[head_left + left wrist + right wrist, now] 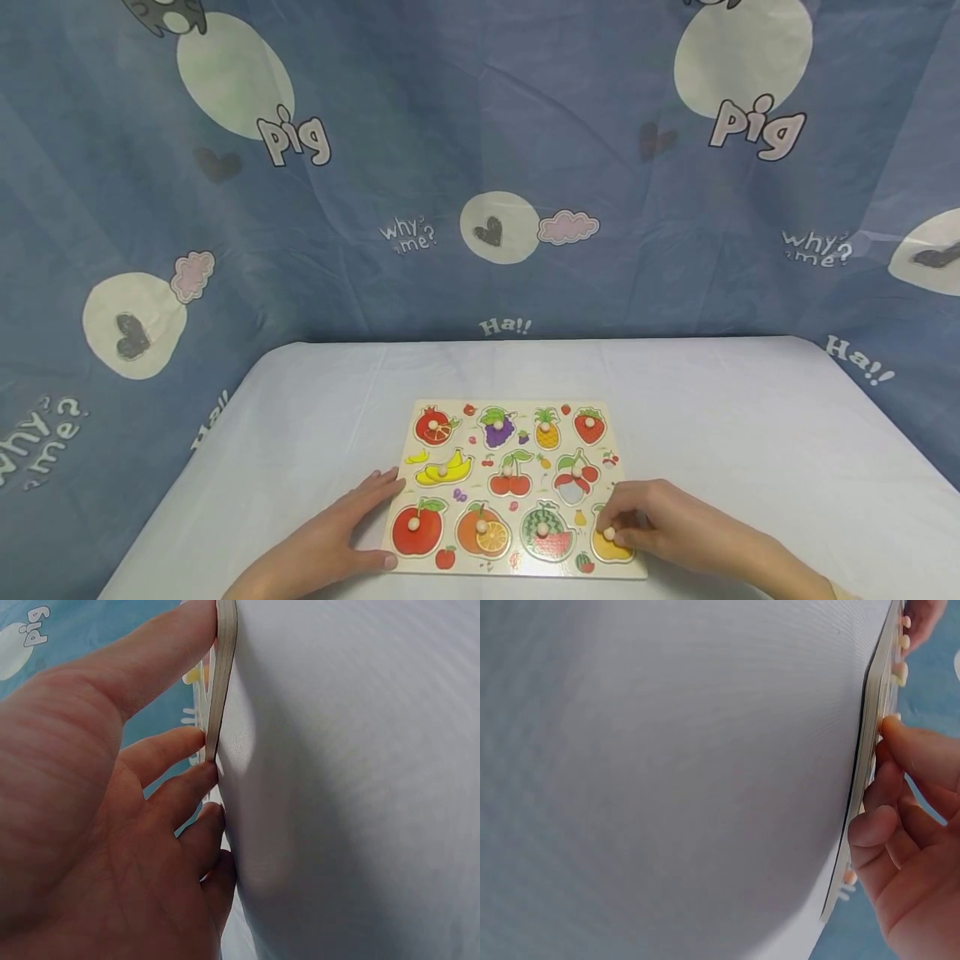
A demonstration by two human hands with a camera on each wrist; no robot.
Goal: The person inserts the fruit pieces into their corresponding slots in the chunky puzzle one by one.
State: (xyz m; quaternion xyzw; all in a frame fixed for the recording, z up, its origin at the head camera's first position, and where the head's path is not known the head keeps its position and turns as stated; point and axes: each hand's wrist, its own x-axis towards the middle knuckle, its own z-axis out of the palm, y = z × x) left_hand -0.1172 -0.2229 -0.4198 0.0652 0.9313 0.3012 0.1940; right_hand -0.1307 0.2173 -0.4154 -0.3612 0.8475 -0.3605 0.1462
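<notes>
A wooden fruit puzzle board [528, 500] lies flat, with knobbed pieces in several rows. My right hand [651, 521] is at its lower right corner, thumb and forefinger pinching the wooden knob of a yellow fruit piece [621, 552], partly covered by the fingers. The right wrist view shows the right hand's fingertips [889, 727] close against the board's face. Along the left side, my left hand [337, 529] touches the edge with fingers and thumb spread. Seen from the left wrist, its fingers reach along the board's edge [223, 682]. Beside that hand sits a red apple piece [417, 537].
Under the board is a white-covered table [712, 400]. Behind it hangs a blue printed cloth [420, 275], which also borders both sides. On the board, a watermelon piece [547, 537] and an orange piece [472, 527] fill the bottom row between the hands.
</notes>
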